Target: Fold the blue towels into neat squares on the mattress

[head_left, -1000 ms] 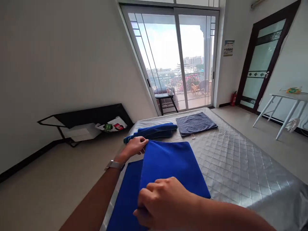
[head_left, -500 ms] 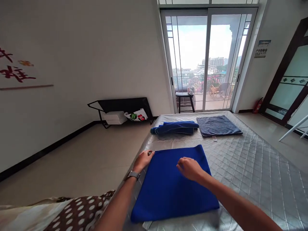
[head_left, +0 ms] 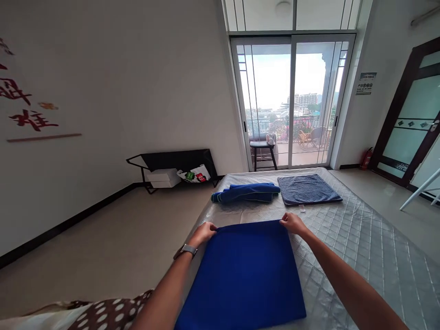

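Note:
A folded blue cloth (head_left: 242,275) lies spread on the quilted silver mattress (head_left: 357,256) in front of me. At its far left corner, my left hand (head_left: 203,233), with a watch on the wrist, pinches the edge. My right hand (head_left: 293,223) grips the far right corner between thumb and fingers. The far edge runs taut between both hands. Beyond it sit a loosely rolled blue cloth (head_left: 247,192) with a light green trim and a flat grey-blue towel (head_left: 307,189).
A brown polka-dot fabric (head_left: 113,314) lies at the lower left. By the wall, a black metal frame (head_left: 175,160) stands over white boxes (head_left: 163,178) and a printed bag (head_left: 195,174). Past the mattress are a stool (head_left: 263,145) and sliding glass doors (head_left: 292,105).
My right hand has moved from above the middle of the blue cloth to its far right corner and taken hold. My left hand stays at the left corner. The view has tilted up slightly.

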The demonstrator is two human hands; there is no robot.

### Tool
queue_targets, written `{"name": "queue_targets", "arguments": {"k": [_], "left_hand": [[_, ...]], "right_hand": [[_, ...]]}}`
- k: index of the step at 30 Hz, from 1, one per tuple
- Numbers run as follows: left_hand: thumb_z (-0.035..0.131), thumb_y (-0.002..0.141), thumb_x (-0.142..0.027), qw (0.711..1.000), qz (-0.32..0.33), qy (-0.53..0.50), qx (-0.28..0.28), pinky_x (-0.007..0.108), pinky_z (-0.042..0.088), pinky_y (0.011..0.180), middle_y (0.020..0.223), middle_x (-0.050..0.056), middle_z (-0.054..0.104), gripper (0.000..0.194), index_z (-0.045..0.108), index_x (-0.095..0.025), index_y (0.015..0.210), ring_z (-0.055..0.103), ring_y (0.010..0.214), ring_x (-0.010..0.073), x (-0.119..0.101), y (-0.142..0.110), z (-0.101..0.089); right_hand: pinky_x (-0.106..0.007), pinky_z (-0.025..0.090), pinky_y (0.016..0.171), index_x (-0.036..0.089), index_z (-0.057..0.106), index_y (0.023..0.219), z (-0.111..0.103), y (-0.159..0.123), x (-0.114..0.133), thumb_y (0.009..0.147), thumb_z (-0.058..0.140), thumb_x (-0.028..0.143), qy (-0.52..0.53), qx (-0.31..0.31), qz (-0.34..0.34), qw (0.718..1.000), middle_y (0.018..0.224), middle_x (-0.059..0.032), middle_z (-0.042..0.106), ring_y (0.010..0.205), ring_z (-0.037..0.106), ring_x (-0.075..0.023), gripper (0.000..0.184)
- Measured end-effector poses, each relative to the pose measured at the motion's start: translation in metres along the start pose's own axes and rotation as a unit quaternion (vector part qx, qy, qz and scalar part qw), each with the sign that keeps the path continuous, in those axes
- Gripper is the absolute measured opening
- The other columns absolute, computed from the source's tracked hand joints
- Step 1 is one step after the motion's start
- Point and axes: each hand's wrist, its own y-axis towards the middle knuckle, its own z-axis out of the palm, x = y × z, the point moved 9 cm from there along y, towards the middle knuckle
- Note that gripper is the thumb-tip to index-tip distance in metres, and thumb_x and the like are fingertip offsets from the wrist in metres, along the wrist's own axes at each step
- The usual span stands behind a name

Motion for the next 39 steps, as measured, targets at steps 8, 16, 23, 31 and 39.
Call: {"name": "queue_targets", "arguments": {"k": [8,16,23,31,39], "left_hand": [[0.068,0.062,-0.037,0.996,0.038,-0.078,-0.033,0.032,0.054,0.077,0.085,0.006,0.080,0.026,0.077,-0.019,0.079,0.073,0.091,0.0281,-0.013,-0.023,-0.049],[0.073,0.059,-0.066,0.960,0.164,-0.202,-0.108,0.034,0.056,0.086,0.089,0.005,0.081,0.049,0.081,-0.024,0.084,0.073,0.088,0.0271,-0.075,-0.121,-0.161],[0.063,0.067,-0.069,0.949,0.154,-0.111,-0.250,0.027,0.055,0.068,0.088,0.000,0.080,0.047,0.080,-0.030,0.089,0.073,0.084,0.0254,-0.114,-0.200,-0.215],[0.061,0.070,-0.064,0.937,0.154,-0.114,-0.290,0.030,0.055,0.075,0.092,-0.002,0.080,0.041,0.079,-0.032,0.088,0.073,0.093,0.0275,-0.148,-0.234,-0.209],[0.064,0.064,-0.070,0.935,0.162,-0.146,-0.278,0.030,0.055,0.074,0.091,-0.002,0.080,0.045,0.079,-0.032,0.084,0.074,0.091,0.0267,-0.171,-0.248,-0.201]], "right_hand": [[-0.026,0.052,0.072,0.021,0.075,0.090,-0.063,-0.015,0.025,0.081,0.063,0.023,0.108,-0.058,-0.114,0.986,0.081,-0.0010,0.076,0.079,0.071,-0.0185,0.015],[-0.031,0.058,0.071,0.026,0.075,0.095,-0.187,-0.114,0.063,0.092,0.057,0.041,0.055,-0.150,-0.301,0.940,0.090,-0.0016,0.077,0.074,0.071,-0.0185,0.024],[-0.029,0.059,0.069,0.025,0.074,0.100,-0.274,-0.214,0.096,0.098,0.052,0.048,-0.042,-0.247,-0.409,0.877,0.090,-0.0037,0.075,0.073,0.069,-0.0161,0.032],[-0.030,0.060,0.070,0.026,0.075,0.105,-0.301,-0.249,0.084,0.098,0.049,0.052,-0.079,-0.228,-0.370,0.897,0.095,-0.0054,0.074,0.074,0.071,-0.0164,0.038],[-0.036,0.061,0.071,0.023,0.077,0.091,-0.316,-0.280,0.061,0.087,0.059,0.064,-0.003,-0.165,-0.281,0.945,0.090,-0.0071,0.077,0.079,0.073,-0.0226,0.046]]}}
